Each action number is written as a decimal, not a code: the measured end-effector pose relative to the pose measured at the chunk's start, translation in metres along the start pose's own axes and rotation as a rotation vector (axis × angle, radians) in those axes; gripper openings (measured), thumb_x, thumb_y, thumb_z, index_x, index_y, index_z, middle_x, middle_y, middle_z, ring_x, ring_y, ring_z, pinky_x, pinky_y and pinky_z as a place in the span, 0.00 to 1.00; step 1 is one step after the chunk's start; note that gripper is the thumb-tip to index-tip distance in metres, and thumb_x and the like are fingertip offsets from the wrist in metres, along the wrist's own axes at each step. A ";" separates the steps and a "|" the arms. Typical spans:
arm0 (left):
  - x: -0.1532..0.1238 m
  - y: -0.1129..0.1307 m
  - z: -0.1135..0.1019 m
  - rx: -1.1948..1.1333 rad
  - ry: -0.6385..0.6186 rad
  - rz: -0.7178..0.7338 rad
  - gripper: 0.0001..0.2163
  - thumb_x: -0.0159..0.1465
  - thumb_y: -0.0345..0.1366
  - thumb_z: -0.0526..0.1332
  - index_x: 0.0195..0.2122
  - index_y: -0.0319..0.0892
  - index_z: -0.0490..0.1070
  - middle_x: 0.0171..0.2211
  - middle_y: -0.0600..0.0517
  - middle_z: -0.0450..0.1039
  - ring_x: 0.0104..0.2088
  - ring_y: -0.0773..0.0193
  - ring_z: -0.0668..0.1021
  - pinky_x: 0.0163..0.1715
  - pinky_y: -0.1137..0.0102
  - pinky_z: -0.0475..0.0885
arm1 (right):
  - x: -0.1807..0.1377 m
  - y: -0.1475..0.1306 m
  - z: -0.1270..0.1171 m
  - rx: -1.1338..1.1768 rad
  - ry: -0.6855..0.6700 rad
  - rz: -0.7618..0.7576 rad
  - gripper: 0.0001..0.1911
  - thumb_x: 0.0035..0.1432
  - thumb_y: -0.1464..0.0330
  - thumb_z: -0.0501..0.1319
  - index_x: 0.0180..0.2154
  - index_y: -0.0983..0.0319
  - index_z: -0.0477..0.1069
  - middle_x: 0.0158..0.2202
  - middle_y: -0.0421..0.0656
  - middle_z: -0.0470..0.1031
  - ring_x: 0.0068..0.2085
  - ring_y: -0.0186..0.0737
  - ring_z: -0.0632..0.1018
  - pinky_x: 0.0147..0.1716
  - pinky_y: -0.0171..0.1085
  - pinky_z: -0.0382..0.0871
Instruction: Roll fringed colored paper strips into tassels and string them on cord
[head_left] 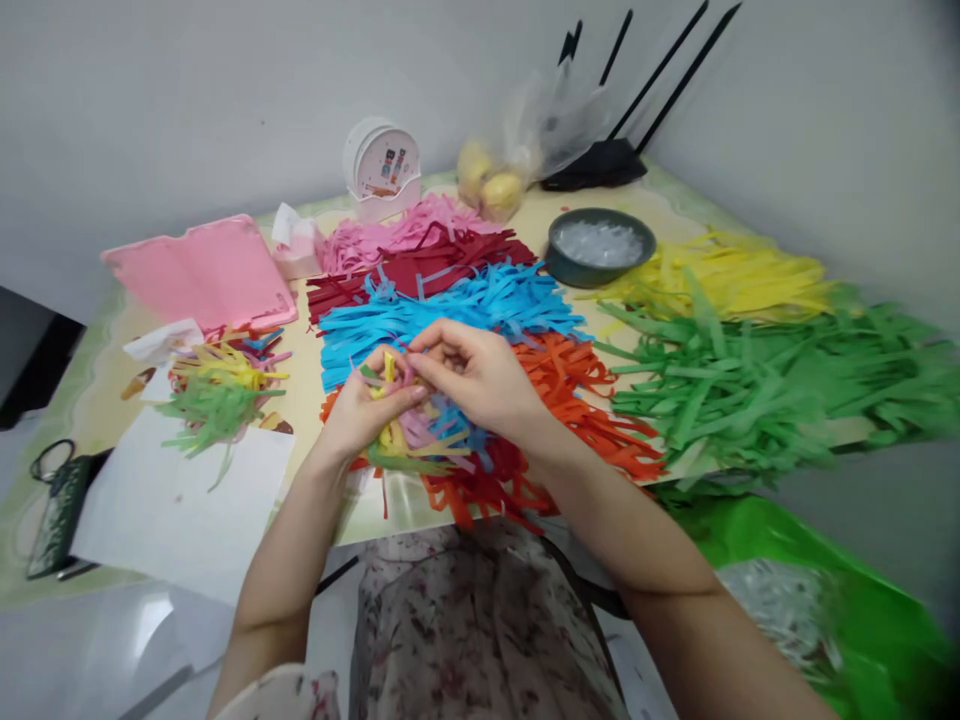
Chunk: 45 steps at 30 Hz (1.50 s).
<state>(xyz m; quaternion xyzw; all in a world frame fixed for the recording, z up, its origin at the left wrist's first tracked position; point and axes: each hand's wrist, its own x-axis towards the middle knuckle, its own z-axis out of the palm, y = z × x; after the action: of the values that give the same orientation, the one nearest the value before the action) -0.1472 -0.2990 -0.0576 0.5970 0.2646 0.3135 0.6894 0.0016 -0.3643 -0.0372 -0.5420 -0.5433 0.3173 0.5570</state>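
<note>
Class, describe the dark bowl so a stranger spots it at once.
On the table, find the black antennaed device in the far corner. Just in front sits the round dark bowl, beside yellow strips. Unlike those strips, it holds whitish pieces.

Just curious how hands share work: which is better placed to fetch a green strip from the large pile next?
Probably the right hand: it is nearer the large green pile, while the left hand seems to cradle the multicoloured bunch. Both are at the bunch, though.
</note>
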 end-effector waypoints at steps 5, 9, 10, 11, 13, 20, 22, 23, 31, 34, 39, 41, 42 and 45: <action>0.001 0.005 -0.001 -0.039 0.141 0.031 0.16 0.52 0.43 0.76 0.32 0.41 0.73 0.28 0.53 0.79 0.27 0.64 0.80 0.31 0.71 0.76 | -0.004 -0.002 -0.010 0.006 0.181 -0.055 0.08 0.59 0.63 0.64 0.36 0.61 0.75 0.23 0.37 0.71 0.24 0.31 0.69 0.24 0.32 0.61; 0.002 0.004 -0.002 -0.103 0.175 0.013 0.16 0.53 0.44 0.75 0.33 0.41 0.75 0.27 0.53 0.78 0.26 0.64 0.79 0.30 0.70 0.75 | -0.013 -0.002 -0.015 -0.095 0.177 -0.069 0.08 0.60 0.64 0.63 0.35 0.62 0.77 0.22 0.37 0.70 0.22 0.31 0.67 0.23 0.33 0.58; 0.002 0.003 -0.002 -0.104 0.181 0.006 0.16 0.52 0.45 0.76 0.34 0.41 0.75 0.27 0.53 0.78 0.26 0.64 0.79 0.29 0.70 0.74 | -0.014 -0.002 -0.015 -0.110 0.150 -0.065 0.08 0.60 0.65 0.62 0.34 0.62 0.77 0.21 0.36 0.69 0.21 0.30 0.66 0.23 0.33 0.57; 0.003 0.003 -0.001 -0.101 0.188 0.006 0.17 0.51 0.45 0.76 0.34 0.41 0.76 0.26 0.53 0.77 0.25 0.64 0.78 0.29 0.70 0.74 | -0.015 -0.001 -0.015 -0.118 0.130 -0.063 0.08 0.59 0.65 0.62 0.34 0.62 0.77 0.20 0.36 0.67 0.21 0.30 0.65 0.22 0.33 0.56; 0.003 0.004 0.000 -0.090 0.208 0.027 0.17 0.50 0.45 0.77 0.34 0.42 0.77 0.26 0.54 0.77 0.24 0.65 0.77 0.28 0.71 0.73 | -0.015 0.000 -0.013 -0.118 0.115 -0.059 0.08 0.59 0.66 0.62 0.33 0.62 0.77 0.19 0.35 0.65 0.21 0.29 0.63 0.22 0.33 0.55; 0.003 0.001 -0.002 -0.057 0.219 0.079 0.13 0.53 0.43 0.76 0.35 0.43 0.80 0.29 0.54 0.79 0.27 0.66 0.78 0.32 0.71 0.73 | -0.012 0.002 -0.013 -0.083 0.105 -0.023 0.09 0.58 0.65 0.62 0.33 0.63 0.76 0.19 0.35 0.65 0.21 0.29 0.64 0.23 0.33 0.56; 0.003 -0.002 -0.004 -0.037 0.206 0.073 0.13 0.55 0.43 0.75 0.37 0.43 0.80 0.30 0.54 0.79 0.27 0.66 0.78 0.32 0.71 0.73 | -0.012 0.003 -0.014 -0.076 0.098 -0.017 0.09 0.58 0.64 0.62 0.34 0.63 0.76 0.20 0.35 0.66 0.22 0.30 0.66 0.23 0.33 0.56; 0.003 -0.003 -0.005 -0.021 0.204 0.074 0.13 0.55 0.43 0.75 0.37 0.43 0.81 0.30 0.53 0.79 0.28 0.65 0.78 0.33 0.71 0.73 | -0.013 0.003 -0.015 -0.075 0.095 -0.015 0.09 0.58 0.64 0.62 0.34 0.63 0.76 0.20 0.36 0.66 0.22 0.30 0.66 0.23 0.33 0.56; 0.001 0.002 0.000 0.140 0.143 0.118 0.11 0.56 0.43 0.74 0.34 0.42 0.83 0.30 0.50 0.82 0.32 0.61 0.80 0.37 0.68 0.75 | -0.007 0.013 -0.015 0.177 -0.054 0.110 0.19 0.58 0.58 0.67 0.48 0.62 0.71 0.23 0.35 0.74 0.21 0.30 0.71 0.22 0.31 0.65; 0.000 0.000 0.002 0.195 0.096 0.100 0.09 0.56 0.42 0.74 0.33 0.42 0.84 0.30 0.50 0.82 0.32 0.61 0.80 0.37 0.68 0.75 | -0.002 0.017 -0.021 0.230 -0.182 0.175 0.18 0.57 0.58 0.66 0.45 0.63 0.72 0.27 0.39 0.79 0.24 0.34 0.76 0.24 0.33 0.70; 0.002 -0.006 0.002 0.257 0.120 0.109 0.09 0.54 0.41 0.75 0.33 0.43 0.85 0.32 0.50 0.84 0.34 0.60 0.81 0.38 0.68 0.75 | -0.003 0.013 -0.023 -0.144 -0.092 0.025 0.03 0.59 0.69 0.63 0.34 0.62 0.74 0.28 0.41 0.77 0.30 0.36 0.76 0.31 0.34 0.67; 0.002 -0.007 0.002 0.270 0.128 0.118 0.09 0.55 0.41 0.75 0.34 0.43 0.85 0.33 0.50 0.84 0.34 0.59 0.82 0.39 0.67 0.76 | -0.005 0.012 -0.018 -0.227 -0.013 -0.051 0.03 0.59 0.72 0.62 0.32 0.61 0.73 0.31 0.42 0.77 0.33 0.37 0.75 0.35 0.36 0.67; 0.003 -0.007 0.001 0.275 0.130 0.115 0.09 0.56 0.41 0.74 0.34 0.43 0.85 0.33 0.49 0.84 0.34 0.59 0.82 0.38 0.67 0.76 | -0.006 0.012 -0.015 -0.210 0.039 -0.074 0.04 0.59 0.73 0.63 0.31 0.61 0.72 0.32 0.43 0.76 0.34 0.37 0.74 0.35 0.36 0.66; 0.002 -0.006 0.000 0.300 0.132 0.082 0.10 0.56 0.43 0.73 0.36 0.43 0.86 0.32 0.49 0.84 0.32 0.60 0.81 0.34 0.68 0.75 | -0.004 0.008 -0.016 -0.050 0.191 -0.085 0.03 0.62 0.71 0.61 0.34 0.59 0.68 0.34 0.43 0.74 0.30 0.34 0.70 0.29 0.35 0.63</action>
<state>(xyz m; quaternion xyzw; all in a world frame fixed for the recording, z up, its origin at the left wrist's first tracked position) -0.1449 -0.2980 -0.0638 0.6816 0.3284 0.3368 0.5604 0.0182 -0.3704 -0.0428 -0.5600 -0.5179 0.2268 0.6056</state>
